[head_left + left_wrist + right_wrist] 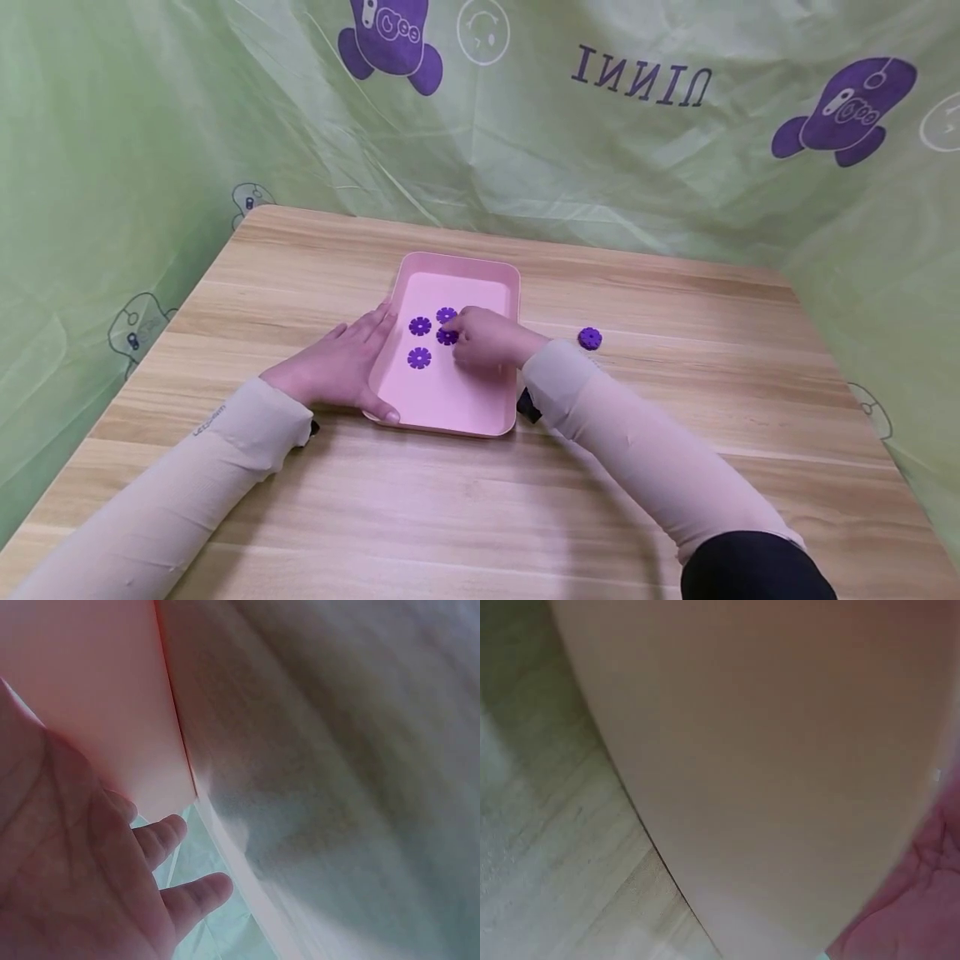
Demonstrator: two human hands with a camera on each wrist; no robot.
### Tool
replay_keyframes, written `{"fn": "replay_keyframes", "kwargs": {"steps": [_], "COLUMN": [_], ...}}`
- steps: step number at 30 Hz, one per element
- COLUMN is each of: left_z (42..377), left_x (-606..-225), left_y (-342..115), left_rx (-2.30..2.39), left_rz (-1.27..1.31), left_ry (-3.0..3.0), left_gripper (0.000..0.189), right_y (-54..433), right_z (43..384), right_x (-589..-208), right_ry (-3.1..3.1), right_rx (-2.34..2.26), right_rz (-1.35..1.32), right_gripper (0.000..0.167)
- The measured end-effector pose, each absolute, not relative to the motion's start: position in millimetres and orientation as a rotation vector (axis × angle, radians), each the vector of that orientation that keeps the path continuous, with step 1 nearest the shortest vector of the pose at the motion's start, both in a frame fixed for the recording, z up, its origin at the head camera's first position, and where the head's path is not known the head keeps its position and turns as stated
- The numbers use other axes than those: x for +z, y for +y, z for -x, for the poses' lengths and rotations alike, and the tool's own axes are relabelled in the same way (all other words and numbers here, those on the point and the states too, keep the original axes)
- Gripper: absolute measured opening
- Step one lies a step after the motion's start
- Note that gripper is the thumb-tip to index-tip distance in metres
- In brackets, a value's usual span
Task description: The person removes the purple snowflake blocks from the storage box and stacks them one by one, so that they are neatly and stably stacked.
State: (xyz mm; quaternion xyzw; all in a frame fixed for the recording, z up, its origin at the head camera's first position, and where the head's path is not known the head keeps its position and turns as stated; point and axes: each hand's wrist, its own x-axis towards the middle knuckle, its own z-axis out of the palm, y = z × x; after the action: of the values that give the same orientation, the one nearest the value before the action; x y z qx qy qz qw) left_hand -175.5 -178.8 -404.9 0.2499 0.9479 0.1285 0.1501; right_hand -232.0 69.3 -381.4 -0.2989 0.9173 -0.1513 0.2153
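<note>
A pink tray (442,421) lies on the wooden table with several purple notched discs (419,358) flat on its floor. My left hand (345,354) rests against the tray's left side, fingers straight along the rim and thumb at the front left corner. In the left wrist view its palm (60,862) faces the tray wall. Over the tray's right side reaches my right hand (483,337); its extended index finger touches a purple disc (447,337), and the other fingers look folded. The right wrist view shows mostly the tray's outer wall (750,787) and part of the palm.
A small stack of purple discs (590,337) sits on the table (675,367) to the right of the tray. A green printed curtain (562,167) surrounds the back and sides of the table. Dark wrist cameras lie under both wrists.
</note>
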Motion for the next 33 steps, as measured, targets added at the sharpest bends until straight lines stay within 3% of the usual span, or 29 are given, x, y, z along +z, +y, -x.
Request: {"fn": "replay_keyframes", "kwargs": {"steps": [5, 11, 33], "left_z": [176, 176, 175], "left_x": [-404, -404, -407], "left_y": [-178, -178, -180], "left_rx": [0.375, 0.374, 0.367], "left_rz": [-0.731, -0.734, -0.755], "left_ry": [2.724, 2.729, 2.744], "left_gripper": [0.153, 0.153, 0.152], "right_y": [69, 73, 84], "right_z": [229, 227, 229], "right_x": [-383, -386, -398], "right_ry": [2.605, 2.66, 2.663], "right_rx": [-0.289, -0.313, -0.369], "right_rz": [0.889, 0.869, 0.909], "right_gripper": [0.04, 0.006, 0.014]}}
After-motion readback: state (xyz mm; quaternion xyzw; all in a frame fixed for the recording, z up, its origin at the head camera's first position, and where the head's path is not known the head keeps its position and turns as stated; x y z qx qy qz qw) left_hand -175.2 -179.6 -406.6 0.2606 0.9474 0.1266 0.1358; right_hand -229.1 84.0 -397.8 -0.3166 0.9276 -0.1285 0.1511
